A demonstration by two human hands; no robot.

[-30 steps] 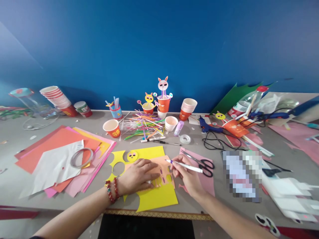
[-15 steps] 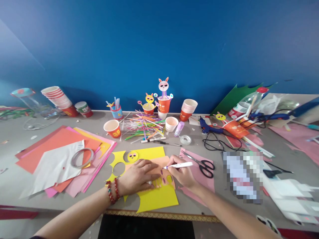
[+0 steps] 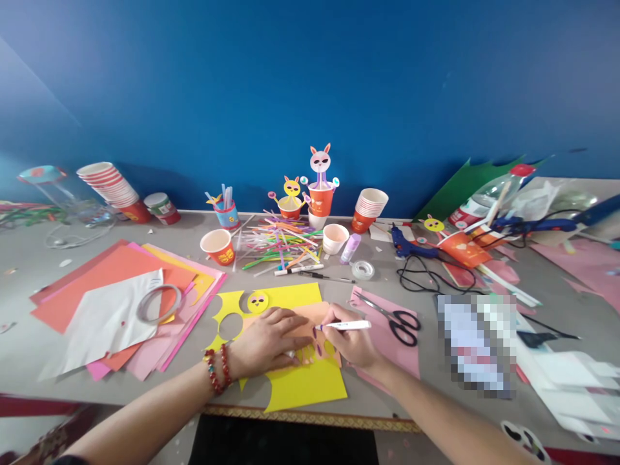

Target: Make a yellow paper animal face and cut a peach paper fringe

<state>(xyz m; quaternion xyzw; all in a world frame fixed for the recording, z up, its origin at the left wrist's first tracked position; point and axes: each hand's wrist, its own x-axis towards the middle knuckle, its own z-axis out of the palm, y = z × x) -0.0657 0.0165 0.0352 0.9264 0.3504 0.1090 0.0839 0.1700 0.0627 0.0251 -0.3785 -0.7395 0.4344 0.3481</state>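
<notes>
My left hand (image 3: 274, 337) lies flat with its fingers stretched out, pressing on an orange paper sheet (image 3: 317, 315) and the yellow paper (image 3: 310, 387) under it. In my right hand (image 3: 353, 342) is a white marker (image 3: 347, 325), its tip touching the orange paper beside small dark purple marks. Above my left hand sits a round yellow face cutout (image 3: 258, 301) with pink and black eyes. Round holes are cut in the left part of the yellow paper. To the right of my right hand, black-handled scissors (image 3: 404, 326) rest on pink paper (image 3: 385, 349).
Loose coloured pipe cleaners or straws (image 3: 281, 242) are piled ahead, near a paper cup (image 3: 217, 248), a glue stick (image 3: 351, 249) and clear tape (image 3: 362, 270). Coloured sheets (image 3: 109, 271) lie left. A blue glue gun (image 3: 411, 248) with its cord is on the right.
The marker and my right hand have shifted very slightly, the marker's back end tilting a little lower. My left hand stays in place. The view has turned slightly.
</notes>
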